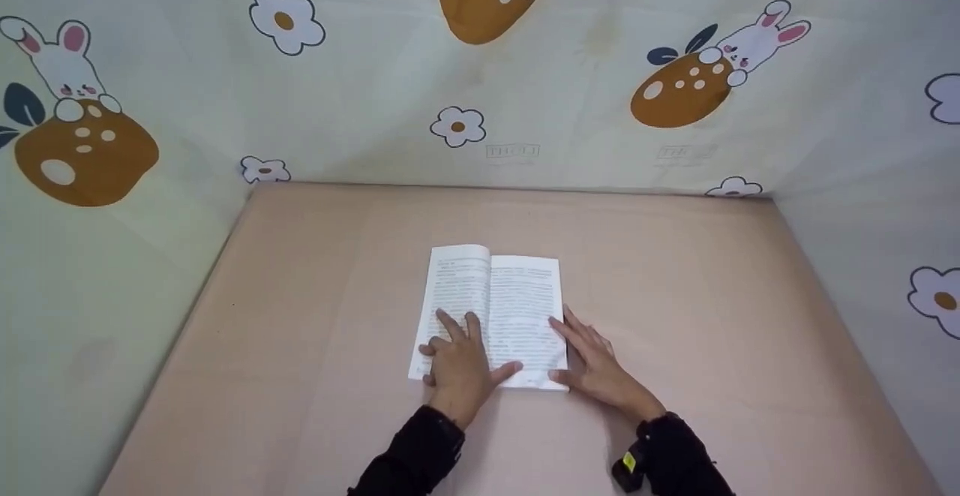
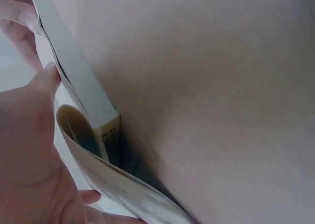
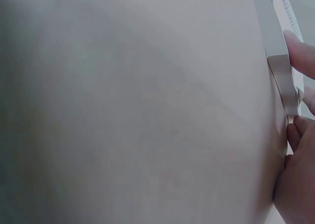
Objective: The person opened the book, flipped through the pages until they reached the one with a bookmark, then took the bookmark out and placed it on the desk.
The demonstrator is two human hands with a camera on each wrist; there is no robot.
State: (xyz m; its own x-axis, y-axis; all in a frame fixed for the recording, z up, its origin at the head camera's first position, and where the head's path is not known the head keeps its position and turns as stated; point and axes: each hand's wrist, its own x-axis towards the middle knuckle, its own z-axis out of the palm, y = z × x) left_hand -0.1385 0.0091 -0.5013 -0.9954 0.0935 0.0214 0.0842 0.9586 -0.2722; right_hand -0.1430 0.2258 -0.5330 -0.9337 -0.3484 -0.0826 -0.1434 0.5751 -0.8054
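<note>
A thick paperback book (image 1: 525,293) lies open on the table, with printed text on both pages. My left hand (image 1: 459,368) rests on the lower left page, its fingers spread and its thumb reaching onto the right page. At the book's right edge, my right hand (image 1: 604,376) holds the side, with thumb and index fingertip on the page margin and other fingers along the edge. In the left wrist view the left-hand leaves (image 2: 123,187) curve away from the thick page block (image 2: 81,71). The right wrist view shows the right fingers (image 3: 300,130) against the book's edge.
The table (image 1: 300,316) has a plain pinkish cover. Behind it and at both sides hang pale cloth walls (image 1: 360,91) printed with rabbits, fruit and flowers. A black device with a yellow mark (image 1: 628,462) sits at the right sleeve.
</note>
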